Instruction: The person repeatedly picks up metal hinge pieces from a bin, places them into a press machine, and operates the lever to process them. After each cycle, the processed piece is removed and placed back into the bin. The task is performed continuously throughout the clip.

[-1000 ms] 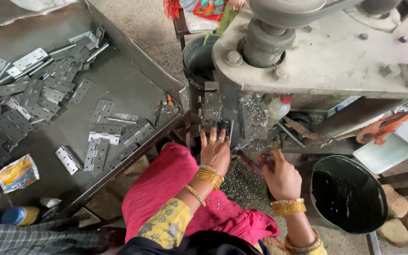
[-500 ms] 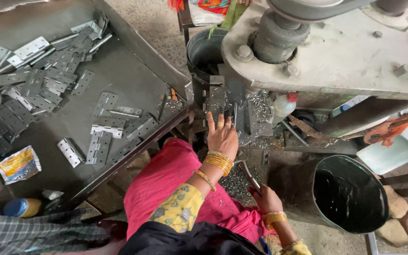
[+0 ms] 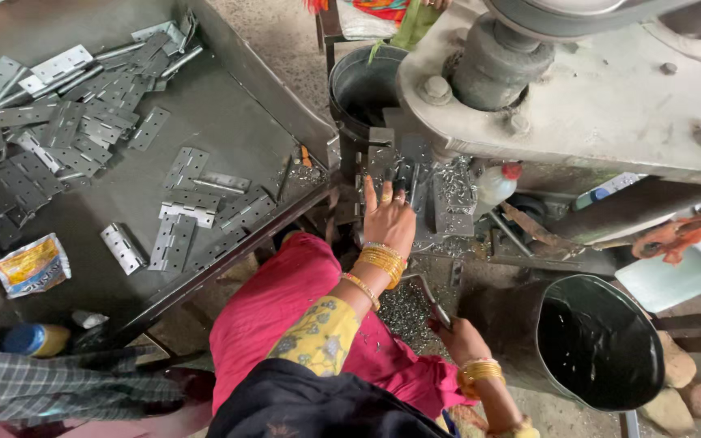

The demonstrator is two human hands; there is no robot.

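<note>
So the left hand (image 3: 389, 217) is reached forward into the bed of the press machine (image 3: 602, 97), fingers stretched out and a bit spread, fingertips resting on a dark metal piece (image 3: 403, 174) sitting on the work block right under the big grey head. Can't tell if it's actually pinching that piece or just pressing on it, since the fingers cover the contact spot. Gold bangles are stacked on that wrist.

The right hand (image 3: 458, 337) is pulled back low, close to the lap, well apart from the left one. It's closed around a thin metal rod (image 3: 430, 296) that angles up and to the left out of the fist.

So the piece being worked sits at the left fingertips, ahead of and above the right hand, with a scatter of small metal scraps (image 3: 403, 308) on the ground between the two.

Other stuff around: a big sheet-metal tray (image 3: 229, 105) off to the left with a heap of flat grey hinges (image 3: 66, 130) in it, plus a yellow snack packet (image 3: 30, 265) near its lower edge. A black bucket (image 3: 602, 345) stands just right of the right hand, and a dark round bin (image 3: 367, 85) sits behind the press bed.
</note>
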